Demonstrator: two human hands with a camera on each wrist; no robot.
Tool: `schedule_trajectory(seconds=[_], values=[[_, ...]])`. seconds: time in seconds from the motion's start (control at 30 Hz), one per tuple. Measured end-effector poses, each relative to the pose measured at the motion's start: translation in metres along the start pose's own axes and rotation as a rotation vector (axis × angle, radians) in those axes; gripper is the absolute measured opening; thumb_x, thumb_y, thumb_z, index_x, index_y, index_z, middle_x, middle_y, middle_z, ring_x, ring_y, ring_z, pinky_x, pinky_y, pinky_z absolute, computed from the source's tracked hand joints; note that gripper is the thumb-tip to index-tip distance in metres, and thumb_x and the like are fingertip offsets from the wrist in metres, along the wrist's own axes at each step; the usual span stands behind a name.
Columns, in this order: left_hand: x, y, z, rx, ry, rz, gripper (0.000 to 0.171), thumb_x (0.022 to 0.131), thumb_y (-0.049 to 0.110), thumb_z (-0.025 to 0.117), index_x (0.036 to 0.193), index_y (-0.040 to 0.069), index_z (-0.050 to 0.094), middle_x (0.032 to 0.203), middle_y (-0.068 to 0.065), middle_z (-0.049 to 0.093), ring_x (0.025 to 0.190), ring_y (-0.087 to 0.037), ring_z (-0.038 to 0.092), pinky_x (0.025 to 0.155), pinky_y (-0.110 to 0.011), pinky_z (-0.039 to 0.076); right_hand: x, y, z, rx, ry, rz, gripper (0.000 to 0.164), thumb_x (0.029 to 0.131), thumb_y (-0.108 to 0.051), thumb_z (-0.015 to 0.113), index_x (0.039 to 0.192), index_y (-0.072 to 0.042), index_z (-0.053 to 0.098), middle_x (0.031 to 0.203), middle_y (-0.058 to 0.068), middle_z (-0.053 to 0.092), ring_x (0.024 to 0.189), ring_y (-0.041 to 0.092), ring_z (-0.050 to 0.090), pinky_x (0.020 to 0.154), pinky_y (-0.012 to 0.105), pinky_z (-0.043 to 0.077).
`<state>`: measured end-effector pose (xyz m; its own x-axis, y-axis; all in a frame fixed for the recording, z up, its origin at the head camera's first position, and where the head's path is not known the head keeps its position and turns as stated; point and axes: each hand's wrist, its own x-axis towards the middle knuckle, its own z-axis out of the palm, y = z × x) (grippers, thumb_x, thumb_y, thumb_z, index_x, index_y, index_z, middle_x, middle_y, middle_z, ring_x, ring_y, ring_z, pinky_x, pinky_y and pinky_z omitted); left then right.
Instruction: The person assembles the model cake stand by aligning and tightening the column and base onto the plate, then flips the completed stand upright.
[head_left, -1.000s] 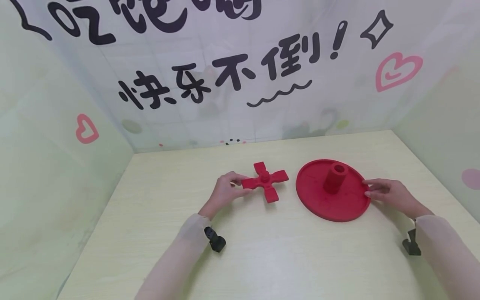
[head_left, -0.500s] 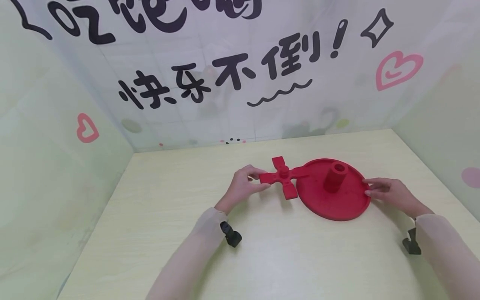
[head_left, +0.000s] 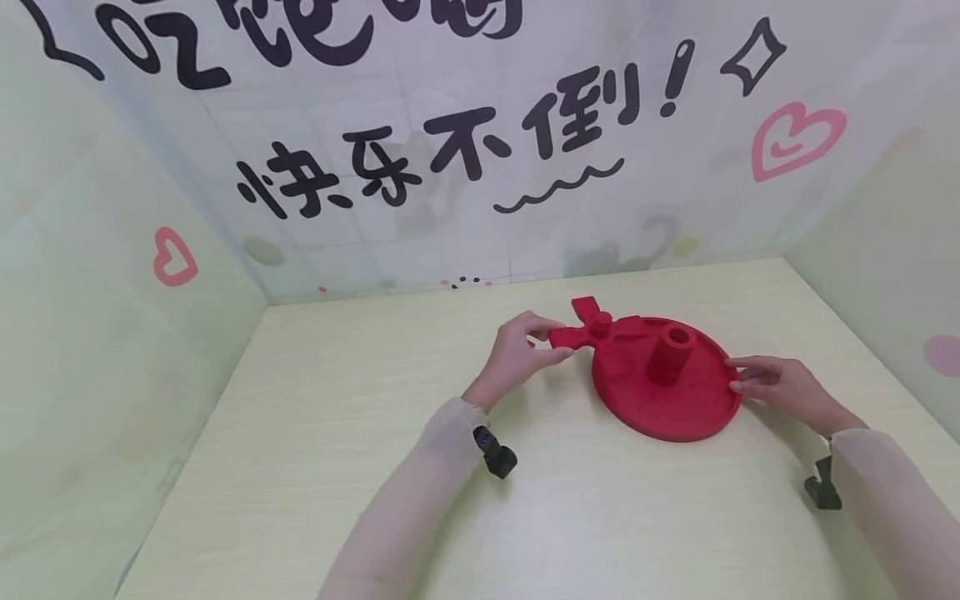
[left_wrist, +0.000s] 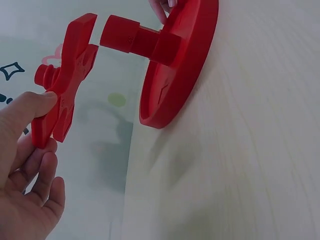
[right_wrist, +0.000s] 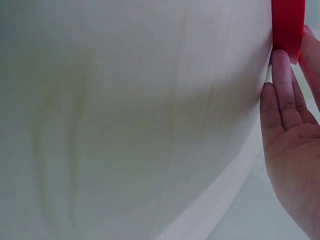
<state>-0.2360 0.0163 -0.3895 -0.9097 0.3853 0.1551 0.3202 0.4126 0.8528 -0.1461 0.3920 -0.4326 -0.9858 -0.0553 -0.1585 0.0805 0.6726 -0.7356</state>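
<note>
My left hand (head_left: 517, 350) pinches one arm of a red cross-shaped piece (head_left: 597, 326) between thumb and fingers. This piece has four flat arms and a round knob at its centre. It is held above the table, its right part overlapping the far left of a red round base (head_left: 637, 408) in the head view. In the left wrist view a gap separates the cross-shaped piece (left_wrist: 62, 92) from the base's hollow upright post (left_wrist: 142, 40). On the base's right edge, my right hand (head_left: 783, 387) holds the rim (right_wrist: 288, 30) with its fingertips and thumb.
The base lies flat on a pale wood-grain table (head_left: 570, 517). Behind the table rises a printed white cloth wall (head_left: 450, 225), with more pale walls at left and right. A black device (head_left: 495, 454) is strapped to each wrist.
My left hand has carried the cross-shaped piece rightward and slightly away from me, from left of the base to over its far left edge. My right hand and the base have stayed put.
</note>
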Motion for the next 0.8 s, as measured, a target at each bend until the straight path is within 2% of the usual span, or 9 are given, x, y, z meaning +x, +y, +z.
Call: schedule_trajectory(seconds=[0.3,0.53,0.8], values=[[0.012,0.024,0.008,0.009,0.003,0.024,0.032,0.075,0.027,0.076,0.106,0.018,0.069,0.09,0.009,0.056,0.09,-0.01,0.051,0.069,-0.027,0.047,-0.001,0.001,0.001,0.007,0.003,-0.007,0.063,0.086,-0.034,0.064,0.132,0.004,0.043,0.115,0.026,0.054,0.097,0.032,0.057,0.069,0.025,0.05],[0.022,0.042,0.008,0.029,0.012,0.06,0.033,0.076,0.027,0.076,0.106,0.017,0.069,0.092,0.008,0.055,0.09,-0.01,0.051,0.067,-0.024,0.048,0.0,-0.001,0.002,0.007,0.001,-0.001,0.063,0.086,-0.033,0.064,0.132,0.005,0.043,0.116,0.026,0.053,0.099,0.034,0.056,0.069,0.024,0.05],[0.034,0.064,0.008,-0.005,-0.007,0.126,0.034,0.077,0.023,0.075,0.109,0.015,0.068,0.094,0.004,0.056,0.09,-0.011,0.052,0.068,-0.022,0.047,0.0,0.0,0.001,0.017,0.004,0.002,0.063,0.086,-0.034,0.063,0.132,0.003,0.043,0.117,0.025,0.053,0.098,0.032,0.056,0.069,0.025,0.05]])
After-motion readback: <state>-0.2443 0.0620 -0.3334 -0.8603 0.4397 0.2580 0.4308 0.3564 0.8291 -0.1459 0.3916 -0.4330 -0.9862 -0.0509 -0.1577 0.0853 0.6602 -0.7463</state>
